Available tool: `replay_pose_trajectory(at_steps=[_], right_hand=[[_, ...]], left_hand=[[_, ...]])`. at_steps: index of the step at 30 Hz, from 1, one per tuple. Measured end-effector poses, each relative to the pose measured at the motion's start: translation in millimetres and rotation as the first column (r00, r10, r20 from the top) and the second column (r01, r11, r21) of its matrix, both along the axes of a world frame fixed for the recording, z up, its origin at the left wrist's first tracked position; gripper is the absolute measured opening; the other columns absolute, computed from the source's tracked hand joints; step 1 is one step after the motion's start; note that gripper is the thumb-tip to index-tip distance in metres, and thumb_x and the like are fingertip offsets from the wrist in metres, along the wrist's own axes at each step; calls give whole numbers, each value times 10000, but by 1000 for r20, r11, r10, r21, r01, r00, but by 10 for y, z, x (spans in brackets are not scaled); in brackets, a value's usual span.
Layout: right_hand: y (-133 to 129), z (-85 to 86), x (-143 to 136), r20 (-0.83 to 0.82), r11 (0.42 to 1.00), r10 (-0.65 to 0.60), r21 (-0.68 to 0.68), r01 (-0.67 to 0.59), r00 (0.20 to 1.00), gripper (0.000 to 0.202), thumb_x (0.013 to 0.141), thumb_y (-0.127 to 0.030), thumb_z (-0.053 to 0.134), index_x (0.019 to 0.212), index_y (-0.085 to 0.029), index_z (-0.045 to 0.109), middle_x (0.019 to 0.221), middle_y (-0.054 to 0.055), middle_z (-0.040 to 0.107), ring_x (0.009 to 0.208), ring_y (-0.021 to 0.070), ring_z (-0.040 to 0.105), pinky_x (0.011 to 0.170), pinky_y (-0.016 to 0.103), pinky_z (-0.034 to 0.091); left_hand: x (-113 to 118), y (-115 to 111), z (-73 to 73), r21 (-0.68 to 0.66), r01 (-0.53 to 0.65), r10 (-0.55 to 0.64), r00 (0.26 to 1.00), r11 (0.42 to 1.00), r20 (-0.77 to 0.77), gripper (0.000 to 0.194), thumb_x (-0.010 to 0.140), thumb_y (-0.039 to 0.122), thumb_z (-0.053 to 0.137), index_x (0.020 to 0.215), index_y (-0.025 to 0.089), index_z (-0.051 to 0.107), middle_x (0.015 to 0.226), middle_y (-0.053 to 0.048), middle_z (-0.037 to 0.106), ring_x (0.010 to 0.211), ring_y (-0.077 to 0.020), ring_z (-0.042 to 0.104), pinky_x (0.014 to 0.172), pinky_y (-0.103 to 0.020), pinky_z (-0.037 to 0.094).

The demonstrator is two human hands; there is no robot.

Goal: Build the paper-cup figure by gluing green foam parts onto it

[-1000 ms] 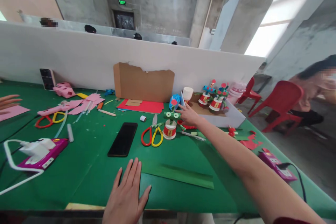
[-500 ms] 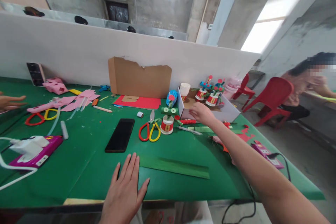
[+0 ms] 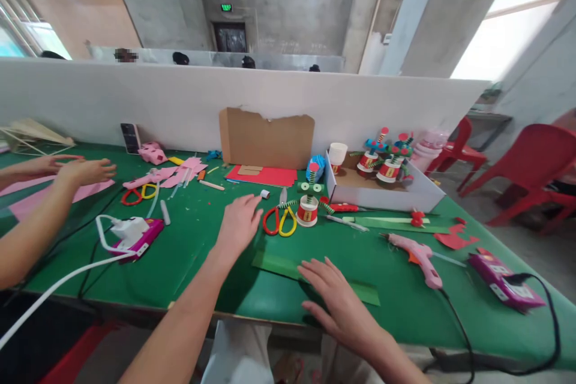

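Observation:
My right hand [image 3: 335, 297] rests over a green paper strip [image 3: 279, 265] near the table's front edge, fingers stretched out, covering part of it. My left hand [image 3: 239, 219] reaches over the table with fingers extended, left of scissors [image 3: 279, 221] with one red and one yellow handle. Just beyond its fingertips lies a small white roll [image 3: 265, 194]. Beside the scissors stands a paper-cup figure [image 3: 308, 211] with a green head and spring-like striped arms. The black phone is out of sight; whether it is under my left hand, I cannot tell.
A white box [image 3: 382, 195] with more cup figures stands back right. A pink glue gun [image 3: 418, 258] and a purple power strip [image 3: 504, 282] lie at right. Another person's hands [image 3: 85, 171] work at left near pink paper [image 3: 63, 198]. Red sheets [image 3: 270, 176] lie behind.
My right hand has come back from the white box onto the green strip. My left hand has left the strip's left end and moved forward. The view has turned left.

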State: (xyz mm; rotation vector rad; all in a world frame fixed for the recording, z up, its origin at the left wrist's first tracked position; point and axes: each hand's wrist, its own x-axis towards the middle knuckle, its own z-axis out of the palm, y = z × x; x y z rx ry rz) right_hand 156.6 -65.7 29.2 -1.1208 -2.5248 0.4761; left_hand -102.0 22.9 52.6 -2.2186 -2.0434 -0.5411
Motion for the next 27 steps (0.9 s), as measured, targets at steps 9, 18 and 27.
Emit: replay_pose_trajectory(at_steps=[9, 18, 27], right_hand=[[-58, -120, -124, 105, 991, -35, -122, 48, 994, 586, 915, -503, 460, 1432, -229, 423, 1486, 63, 416, 1411, 292, 310, 1173, 546, 196], [-90, -216, -221, 103, 977, -205, -45, 211, 973, 591, 903, -523, 470, 1411, -221, 459, 1473, 63, 441, 1376, 313, 367, 1154, 538, 236], [-116, -222, -218, 104, 973, -228, -15, 231, 968, 602, 903, -552, 441, 1413, -233, 455, 1470, 49, 451, 1366, 324, 373, 1127, 534, 263]], left_hand=[[85, 1087, -150, -226, -194, 202, 979, 955, 12, 223, 823, 287, 611, 1008, 170, 652, 995, -133, 712, 986, -262, 648, 753, -289, 490], [-22, 943, -171, -174, -131, 126, 991, 976, -41, 321, 812, 101, 461, 1061, 188, 644, 1073, -112, 682, 1076, -232, 592, 854, -286, 469], [62, 929, -192, -260, 145, -160, 986, 955, -36, 526, 664, 13, 555, 1102, 278, 676, 1213, -35, 660, 1111, -212, 594, 900, -242, 441]])
